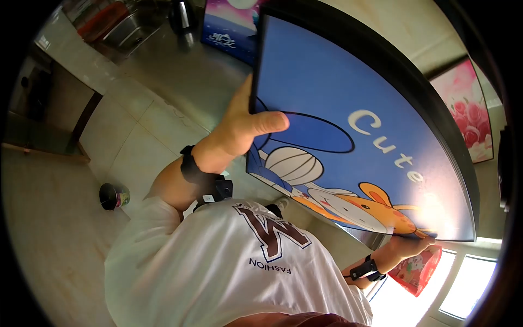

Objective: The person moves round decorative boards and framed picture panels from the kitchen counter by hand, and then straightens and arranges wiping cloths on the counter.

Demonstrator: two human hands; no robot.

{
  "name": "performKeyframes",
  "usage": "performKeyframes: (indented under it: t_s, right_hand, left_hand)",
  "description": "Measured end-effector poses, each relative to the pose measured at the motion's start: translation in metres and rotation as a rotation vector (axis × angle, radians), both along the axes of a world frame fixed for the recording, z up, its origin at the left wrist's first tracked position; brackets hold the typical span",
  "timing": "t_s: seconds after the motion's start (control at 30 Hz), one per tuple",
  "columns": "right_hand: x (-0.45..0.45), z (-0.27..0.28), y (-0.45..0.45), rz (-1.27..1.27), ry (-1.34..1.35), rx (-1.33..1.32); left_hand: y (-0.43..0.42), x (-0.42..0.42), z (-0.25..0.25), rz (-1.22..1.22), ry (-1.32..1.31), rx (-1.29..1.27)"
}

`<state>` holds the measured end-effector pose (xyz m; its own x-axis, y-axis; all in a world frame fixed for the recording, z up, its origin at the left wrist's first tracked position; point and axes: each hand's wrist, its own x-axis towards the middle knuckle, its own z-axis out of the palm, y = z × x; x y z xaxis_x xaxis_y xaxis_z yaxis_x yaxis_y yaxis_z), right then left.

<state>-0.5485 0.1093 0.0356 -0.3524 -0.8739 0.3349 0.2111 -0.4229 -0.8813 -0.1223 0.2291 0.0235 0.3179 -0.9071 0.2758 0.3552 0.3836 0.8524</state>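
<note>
A large flat board with a black frame (321,65) shows a blue cartoon picture with the word "Cute" and a giraffe, and is tilted in front of my body. My left hand (245,128) is closed on its left edge, with the thumb lying over the picture side and the other fingers hidden behind. At the lower right, my right hand (406,247) grips the bottom edge near the corner, its fingers partly hidden. Both wrists wear black straps.
A metal sink (133,32) and a dark kettle (182,16) are at the upper left, beside a purple-blue box (231,30). A small bin (114,196) stands on the floor. A rose picture (468,111) and a red bag (417,272) are at the right.
</note>
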Motion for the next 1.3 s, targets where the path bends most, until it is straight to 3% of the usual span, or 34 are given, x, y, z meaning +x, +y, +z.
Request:
performKeyframes:
  t_s: [0.2, 0.27, 0.37, 0.47, 0.6, 0.73, 0.87, 1.07, 1.3]
  right_hand:
    - [0.099, -0.026, 0.0, 0.22, -0.061, 0.017]
    - [0.129, -0.032, -0.006, 0.453, -0.156, 0.021]
    - [0.213, -0.033, -0.013, 0.451, -0.152, 0.054]
    - [0.278, -0.036, -0.045, 0.709, -0.139, 0.023]
    - [0.377, -0.026, -0.075, 0.717, -0.157, 0.095]
    - [0.401, -0.017, -0.071, 0.898, -0.252, 0.074]
    - [0.456, -0.022, -0.103, 0.885, -0.233, 0.048]
    - [0.535, -0.053, -0.154, 0.636, -0.131, -0.037]
    - [0.591, -0.06, -0.141, 0.495, -0.093, -0.008]
  left_hand:
    - [0.039, 0.114, -0.013, 0.211, 0.03, -0.068]
    - [0.041, 0.154, -0.006, 0.344, 0.029, -0.037]
    - [0.055, 0.249, -0.016, 0.326, -0.084, -0.058]
    - [0.043, 0.302, 0.015, 0.447, -0.108, -0.097]
    - [0.04, 0.384, 0.04, 0.506, -0.122, -0.063]
    - [0.062, 0.373, 0.056, 0.588, -0.2, -0.088]
    - [0.02, 0.449, 0.038, 0.552, -0.174, -0.05]
    - [-0.105, 0.544, -0.008, 0.416, -0.113, -0.053]
    - [-0.147, 0.632, -0.056, 0.247, -0.083, -0.066]
